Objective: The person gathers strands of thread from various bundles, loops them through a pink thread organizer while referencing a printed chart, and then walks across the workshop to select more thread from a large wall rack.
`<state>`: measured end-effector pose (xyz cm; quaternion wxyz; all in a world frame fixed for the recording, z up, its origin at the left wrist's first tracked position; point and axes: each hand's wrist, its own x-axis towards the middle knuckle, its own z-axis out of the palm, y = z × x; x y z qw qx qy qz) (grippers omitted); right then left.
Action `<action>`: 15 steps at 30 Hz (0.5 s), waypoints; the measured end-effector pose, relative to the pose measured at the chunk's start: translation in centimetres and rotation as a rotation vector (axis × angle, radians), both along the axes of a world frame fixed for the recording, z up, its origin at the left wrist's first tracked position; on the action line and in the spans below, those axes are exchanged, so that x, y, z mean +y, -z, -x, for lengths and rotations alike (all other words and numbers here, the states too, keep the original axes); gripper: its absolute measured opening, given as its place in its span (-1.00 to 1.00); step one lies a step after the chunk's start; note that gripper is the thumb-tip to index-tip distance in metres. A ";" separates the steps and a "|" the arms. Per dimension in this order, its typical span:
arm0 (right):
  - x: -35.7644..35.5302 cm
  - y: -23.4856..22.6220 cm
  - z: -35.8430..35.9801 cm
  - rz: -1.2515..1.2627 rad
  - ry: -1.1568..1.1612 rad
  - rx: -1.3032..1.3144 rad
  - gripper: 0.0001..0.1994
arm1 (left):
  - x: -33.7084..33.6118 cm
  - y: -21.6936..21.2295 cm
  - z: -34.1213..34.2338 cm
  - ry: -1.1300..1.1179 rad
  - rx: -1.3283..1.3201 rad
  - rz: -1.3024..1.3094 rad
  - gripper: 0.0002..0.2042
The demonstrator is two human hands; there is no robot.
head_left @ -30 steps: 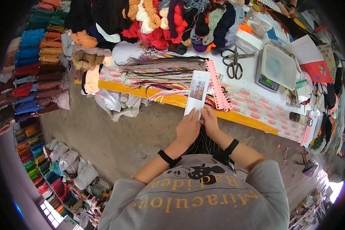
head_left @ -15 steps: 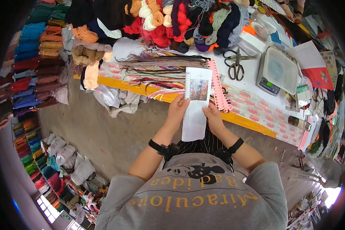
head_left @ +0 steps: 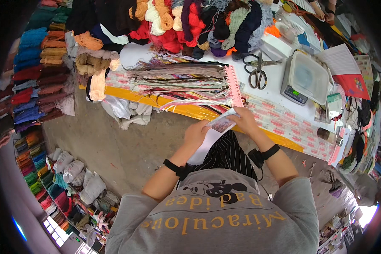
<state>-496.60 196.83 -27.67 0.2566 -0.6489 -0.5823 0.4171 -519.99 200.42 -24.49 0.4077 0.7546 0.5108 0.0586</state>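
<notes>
A long white paper sheet (head_left: 211, 137) with a small colour picture near its top is held in both hands, just below the table's yellow front edge (head_left: 190, 108). My left hand (head_left: 195, 134) grips its left side and my right hand (head_left: 244, 120) grips its top right corner. The sheet tilts down toward my lap over striped trousers. Right above it on the table lies a pink comb-like strip (head_left: 233, 84) with many coloured threads (head_left: 178, 80) fanned out to its left. Both wrists wear black bands.
Scissors (head_left: 258, 72) and a digital scale with a clear tray (head_left: 305, 78) lie on the table at right, beside papers and a red folder (head_left: 354, 82). Skeins of coloured yarn (head_left: 178, 25) pile along the back. Yarn stacks (head_left: 34, 72) and bags (head_left: 76, 178) stand at left on the floor.
The sheet has dropped from upright above the table edge to a lower, tilted position near my lap. Both hands came down and toward me with it.
</notes>
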 end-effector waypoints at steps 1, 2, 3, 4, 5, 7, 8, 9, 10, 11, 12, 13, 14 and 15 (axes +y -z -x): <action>0.0 1.0 -0.7 0.003 0.000 0.003 -0.68 | 0.0 0.3 0.3 -0.055 -0.001 0.155 -0.84; 0.2 1.8 -1.3 0.054 0.132 0.043 -0.74 | -0.1 0.6 0.9 -0.113 0.003 0.312 -0.85; 0.4 2.7 -2.0 0.102 0.262 0.082 -0.77 | -0.4 1.2 1.7 -0.117 0.008 0.312 -0.85; 0.7 3.7 -2.8 0.103 0.258 0.088 -0.77 | -0.7 1.8 2.8 -0.123 0.018 0.283 -0.85; 0.7 5.2 -3.6 0.153 0.226 0.140 -0.77 | -1.0 2.4 3.7 -0.122 0.028 0.254 -0.85; -0.4 10.8 -5.0 0.177 0.306 0.375 -0.74 | -1.2 2.7 5.0 -0.147 0.116 0.200 -0.85; -0.2 11.8 -4.5 0.180 0.303 0.384 -0.74 | -1.4 2.9 6.0 -0.200 0.209 0.141 -0.85; 0.1 12.3 -4.1 0.176 0.347 0.110 -0.71 | -1.5 3.0 7.1 -0.202 0.215 0.141 -0.85; 0.3 12.7 -3.7 0.170 0.386 -0.166 -0.66 | -1.5 3.1 8.2 -0.277 0.187 0.105 -0.85; 0.8 12.5 -2.8 0.172 0.382 -0.158 -0.66 | -1.5 3.1 9.1 -0.353 0.161 0.069 -0.86; 1.6 12.0 -1.7 0.231 0.358 -0.338 -0.59 | -1.5 2.9 9.5 -0.356 0.168 0.067 -0.86; 2.3 11.6 -1.0 0.288 0.331 -0.519 -0.52 | -1.5 2.9 9.9 -0.442 0.106 0.097 -0.87; 2.5 11.7 -0.9 0.290 0.328 -0.514 -0.52 | -1.4 2.4 9.9 -0.525 0.042 0.128 -0.88; 2.9 11.9 -1.0 0.317 0.338 -0.524 -0.50 | -1.4 2.0 9.5 -0.582 -0.038 0.165 -0.89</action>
